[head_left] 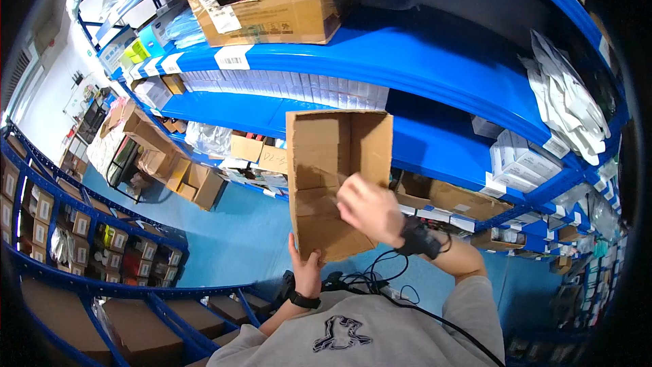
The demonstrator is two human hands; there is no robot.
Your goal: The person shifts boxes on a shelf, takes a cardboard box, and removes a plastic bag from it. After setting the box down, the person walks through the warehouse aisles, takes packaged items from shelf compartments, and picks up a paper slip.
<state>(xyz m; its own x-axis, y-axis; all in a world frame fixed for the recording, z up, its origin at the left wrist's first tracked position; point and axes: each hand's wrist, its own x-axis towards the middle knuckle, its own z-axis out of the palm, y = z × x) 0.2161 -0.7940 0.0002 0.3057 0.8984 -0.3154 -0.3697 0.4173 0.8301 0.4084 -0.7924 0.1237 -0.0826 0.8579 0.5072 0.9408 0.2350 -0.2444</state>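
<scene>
An open cardboard box (319,149) is held up in front of my chest, its inside facing me. My left hand (307,270) grips the box's lower left edge, thumb on the inner side and fingers along the outside. My right hand (367,207) is over the box's opening at its lower right, fingers curled together. Whether something small is between those fingers is too blurred to tell. The inside of the box shows bare cardboard walls. Black straps are on both wrists.
Blue shelves (435,41) stand ahead, with a large carton (285,20), a row of white boxes (285,87) and white packets (567,95). Black cables (370,275) hang near my waist. Another rack with bins (81,245) stands at left, and cartons (197,183) lie on the floor.
</scene>
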